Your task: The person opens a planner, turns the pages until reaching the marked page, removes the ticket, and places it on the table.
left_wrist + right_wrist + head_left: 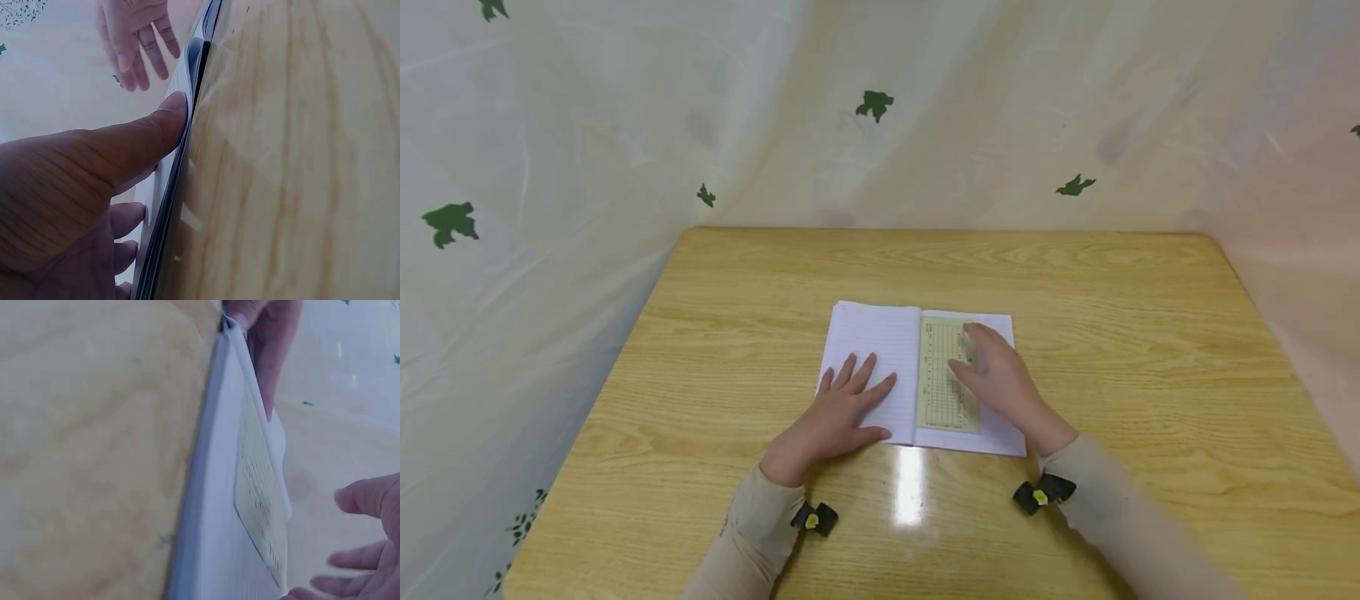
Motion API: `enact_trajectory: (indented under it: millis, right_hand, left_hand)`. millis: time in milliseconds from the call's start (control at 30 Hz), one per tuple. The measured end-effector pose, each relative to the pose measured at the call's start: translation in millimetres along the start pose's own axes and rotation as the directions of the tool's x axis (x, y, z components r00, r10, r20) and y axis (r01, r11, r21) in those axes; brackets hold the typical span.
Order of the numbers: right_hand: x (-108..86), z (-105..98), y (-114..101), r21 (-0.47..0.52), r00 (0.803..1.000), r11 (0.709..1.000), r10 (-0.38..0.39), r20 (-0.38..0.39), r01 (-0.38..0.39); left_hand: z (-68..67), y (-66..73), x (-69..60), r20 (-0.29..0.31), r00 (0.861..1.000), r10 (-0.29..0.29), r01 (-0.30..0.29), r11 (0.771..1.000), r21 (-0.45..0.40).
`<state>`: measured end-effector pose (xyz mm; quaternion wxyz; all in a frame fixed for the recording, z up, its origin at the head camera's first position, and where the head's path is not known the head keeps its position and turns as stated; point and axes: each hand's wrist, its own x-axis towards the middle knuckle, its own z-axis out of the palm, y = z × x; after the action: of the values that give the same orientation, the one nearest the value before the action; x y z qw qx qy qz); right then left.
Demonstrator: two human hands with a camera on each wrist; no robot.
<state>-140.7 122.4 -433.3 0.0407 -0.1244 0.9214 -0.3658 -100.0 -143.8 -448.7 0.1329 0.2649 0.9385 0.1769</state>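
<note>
An open notebook (880,333) with lined white pages lies flat near the middle of the table. On its right page rests a pale yellow printed slip (942,375) with a ruled grid, also visible in the right wrist view. My left hand (838,412) presses on the left page with its fingers spread; in the left wrist view its thumb (147,134) lies by the page's edge. Just above the slip is my right hand (1003,379), fingers loosely extended and holding nothing. The right wrist view shows it apart from the slip (259,494).
The wooden table (737,283) extends around the notebook on all sides. Behind it hangs a pale curtain (970,108) with green leaf shapes. Each sleeve has a black band near the wrist.
</note>
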Motion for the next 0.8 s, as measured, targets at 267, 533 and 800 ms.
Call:
enact_trajectory:
  millis: [267,533,800]
  right_hand:
    - [26.7,-7.6,14.7,-0.030,0.966,0.966,0.257,0.028,-0.256]
    - [44.1,-6.2,14.9,-0.083,0.955,0.953,0.296,0.026,-0.293]
    - [50.7,-2.8,13.2,-0.097,0.942,0.941,0.331,0.047,-0.326]
  left_hand:
    - [0.2,0.4,1.2,0.003,1.000,-0.003,0.004,1.000,-0.013]
    - [0.2,0.2,1.4,0.004,1.000,-0.002,0.002,1.000,-0.014]
    - [0.5,-1.2,1.2,0.003,1.000,0.002,-0.002,1.000,-0.023]
